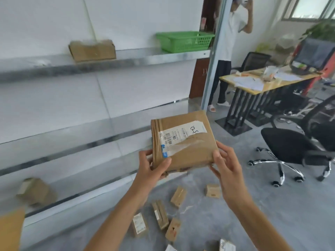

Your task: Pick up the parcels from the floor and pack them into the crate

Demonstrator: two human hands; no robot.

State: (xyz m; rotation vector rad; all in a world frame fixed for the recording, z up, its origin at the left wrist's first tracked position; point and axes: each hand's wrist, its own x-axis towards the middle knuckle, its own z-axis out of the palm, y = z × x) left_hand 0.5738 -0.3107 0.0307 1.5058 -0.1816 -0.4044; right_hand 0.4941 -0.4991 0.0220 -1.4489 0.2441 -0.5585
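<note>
A flat brown cardboard parcel (183,140) with a white shipping label is held up in the air in front of me. My left hand (154,165) grips its near left corner, thumb on top. My right hand (224,160) holds its near right corner, thumb on the top face and fingers under it. A green plastic crate (183,41) stands on the upper metal shelf at the right end. Several small cardboard parcels (178,196) lie scattered on the grey floor below my arms.
Metal shelves (108,60) run along the white wall on the left, with a brown box (92,50) on the upper one and another box (36,192) lower down. A person (230,51) stands by the shelf post. A desk (268,82) and black office chairs (290,147) stand on the right.
</note>
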